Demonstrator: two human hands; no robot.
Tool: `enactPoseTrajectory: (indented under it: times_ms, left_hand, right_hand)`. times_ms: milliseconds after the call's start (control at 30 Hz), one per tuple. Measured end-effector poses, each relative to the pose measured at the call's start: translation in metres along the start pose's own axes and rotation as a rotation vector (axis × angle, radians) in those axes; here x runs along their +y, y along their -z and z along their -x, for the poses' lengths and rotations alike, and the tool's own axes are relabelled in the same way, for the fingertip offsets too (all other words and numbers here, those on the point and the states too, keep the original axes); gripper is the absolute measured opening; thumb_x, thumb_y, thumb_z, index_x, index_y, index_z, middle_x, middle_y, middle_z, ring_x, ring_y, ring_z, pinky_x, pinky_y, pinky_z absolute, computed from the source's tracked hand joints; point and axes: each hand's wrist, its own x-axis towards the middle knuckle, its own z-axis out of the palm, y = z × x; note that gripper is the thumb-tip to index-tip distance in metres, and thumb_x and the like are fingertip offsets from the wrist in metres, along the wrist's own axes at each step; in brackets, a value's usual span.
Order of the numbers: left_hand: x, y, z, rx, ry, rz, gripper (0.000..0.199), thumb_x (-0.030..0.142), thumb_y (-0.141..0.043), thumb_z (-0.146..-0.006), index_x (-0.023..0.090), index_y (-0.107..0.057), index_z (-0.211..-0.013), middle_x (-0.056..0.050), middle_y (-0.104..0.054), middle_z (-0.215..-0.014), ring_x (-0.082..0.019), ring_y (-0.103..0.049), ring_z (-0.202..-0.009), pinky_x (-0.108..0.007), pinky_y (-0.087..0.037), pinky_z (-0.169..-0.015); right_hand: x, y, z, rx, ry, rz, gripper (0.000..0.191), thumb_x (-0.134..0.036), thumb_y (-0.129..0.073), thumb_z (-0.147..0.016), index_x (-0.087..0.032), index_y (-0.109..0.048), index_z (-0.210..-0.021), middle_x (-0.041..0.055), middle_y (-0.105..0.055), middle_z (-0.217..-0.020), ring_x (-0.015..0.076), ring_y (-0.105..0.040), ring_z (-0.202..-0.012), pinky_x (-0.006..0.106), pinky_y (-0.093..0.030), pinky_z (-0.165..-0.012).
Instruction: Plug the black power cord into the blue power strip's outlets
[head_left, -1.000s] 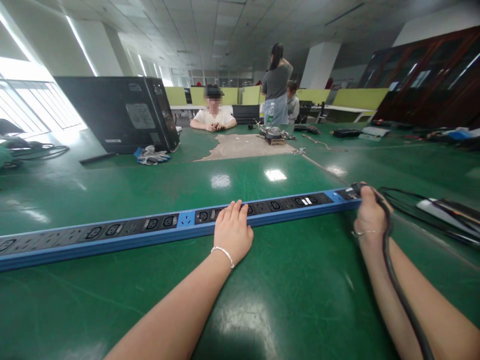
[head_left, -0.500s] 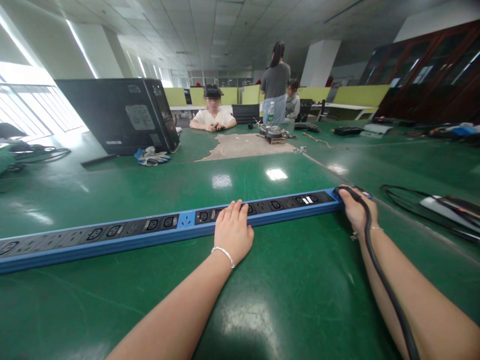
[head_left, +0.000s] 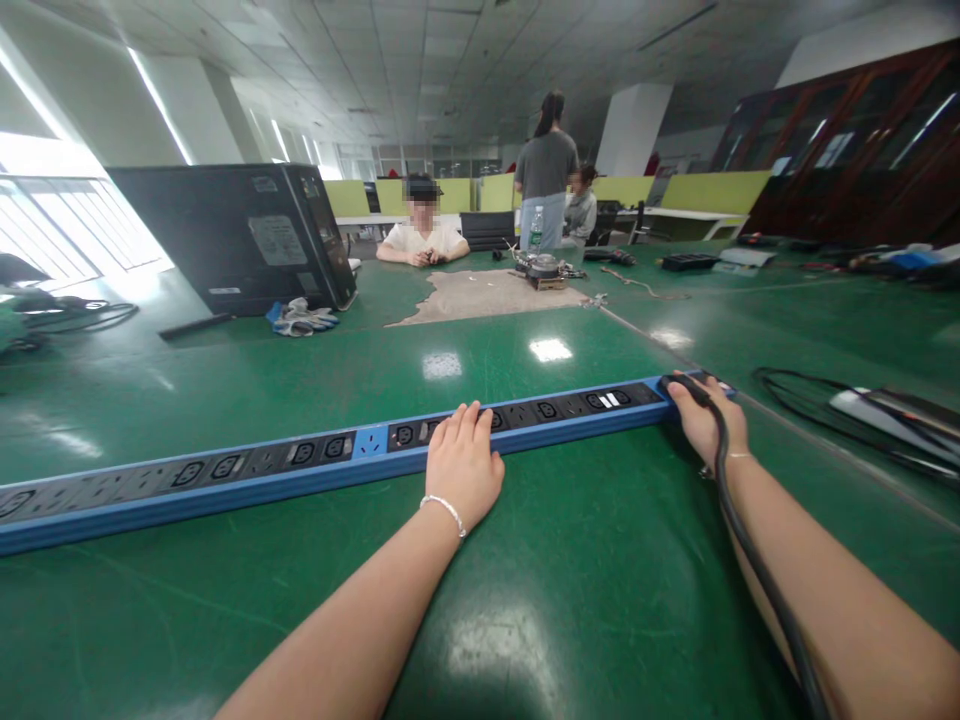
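A long blue power strip (head_left: 225, 497) with black sockets and one blue socket (head_left: 370, 441) runs across the green table, its left end beyond the view. My left hand (head_left: 466, 460) lies across its middle, fingers over the top to the far edge and thumb on the near side. At the strip's right end, my right hand (head_left: 709, 425) is closed around the end, thumb beside the thick black cable (head_left: 750, 555) that leaves there. This cable runs back over my right wrist and forearm. The fingers on the far side of that end are partly hidden.
A black computer case (head_left: 240, 240) stands at the back left, with work gloves (head_left: 302, 318) beside it. Further back are a bare patch (head_left: 480, 295), a bottle (head_left: 535, 232) and a seated person (head_left: 422, 240). Loose black cables (head_left: 795, 385) lie at the right.
The view has shifted very slightly. Both hands keep their places on the power strip; the right hand and cable appear a little further left.
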Motion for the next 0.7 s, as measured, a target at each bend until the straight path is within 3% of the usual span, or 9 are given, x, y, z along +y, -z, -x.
enactPoseTrajectory:
  times_ms: [467, 700]
  left_hand:
    - [0.0013, 0.0017, -0.0003, -0.006, 0.006, 0.009, 0.049, 0.025, -0.048, -0.081, 0.013, -0.048, -0.128, -0.010, -0.047, -0.138, -0.024, -0.039, -0.129, -0.040, -0.030, -0.107]
    - [0.0006, 0.0011, -0.0003, -0.011, 0.006, 0.011, 0.049, 0.025, -0.049, -0.080, 0.016, -0.048, -0.128, -0.009, -0.047, -0.138, -0.024, -0.038, -0.129, -0.040, -0.030, -0.106]
  right_hand:
    - [0.0026, -0.0016, 0.0013, 0.038, 0.099, -0.008, 0.038, -0.044, -0.047, -0.080, -0.025, -0.065, -0.108, 0.0054, -0.061, -0.121, 0.0247, -0.046, -0.122, 0.037, -0.031, -0.106]
    - [0.0063, -0.0051, -0.0026, 0.057, 0.065, -0.013, 0.040, -0.044, -0.048, -0.081, -0.020, -0.066, -0.108, 0.0083, -0.062, -0.119, 0.0241, -0.046, -0.122, 0.035, -0.030, -0.107]
